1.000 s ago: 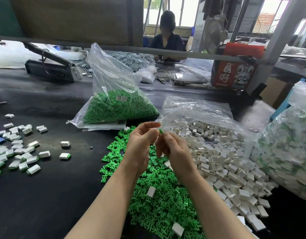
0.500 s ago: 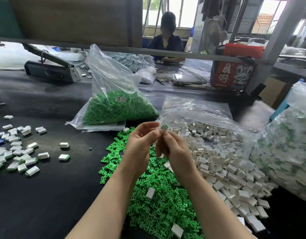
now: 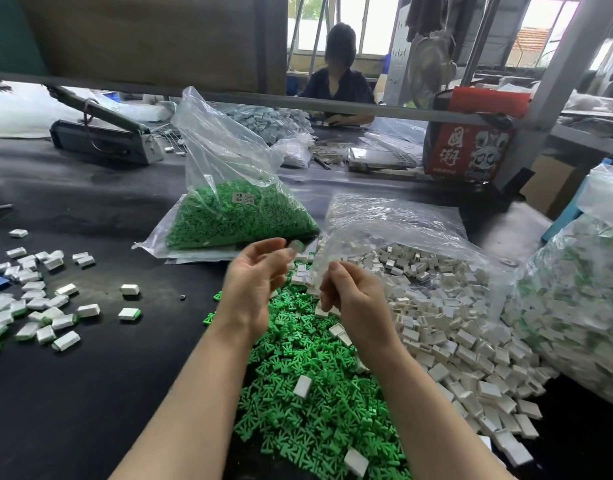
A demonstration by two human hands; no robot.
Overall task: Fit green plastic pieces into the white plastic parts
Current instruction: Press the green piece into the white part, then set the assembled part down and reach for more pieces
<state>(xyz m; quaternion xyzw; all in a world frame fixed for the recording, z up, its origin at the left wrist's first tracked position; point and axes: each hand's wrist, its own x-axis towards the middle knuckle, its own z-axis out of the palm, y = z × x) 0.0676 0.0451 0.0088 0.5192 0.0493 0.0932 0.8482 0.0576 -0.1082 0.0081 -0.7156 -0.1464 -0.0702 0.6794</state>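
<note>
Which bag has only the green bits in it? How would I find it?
Start at the loose green pile on the black table by the hands. Straight behind it stands a clear bag, its top sticking up. It alone holds only green pieces and carries a small white label; the other bags hold white parts.

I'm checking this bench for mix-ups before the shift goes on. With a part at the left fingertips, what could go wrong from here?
1. The small white-and-green plastic part sits only at the tips of the left hand, blurred; it could slip into the loose green plastic pieces and get lost.
2. Stray white shells already lie in that green heap, so sorting may slow.
3. The right hand looks empty; the heap of white plastic shells beside it could slide further into the green.
</note>
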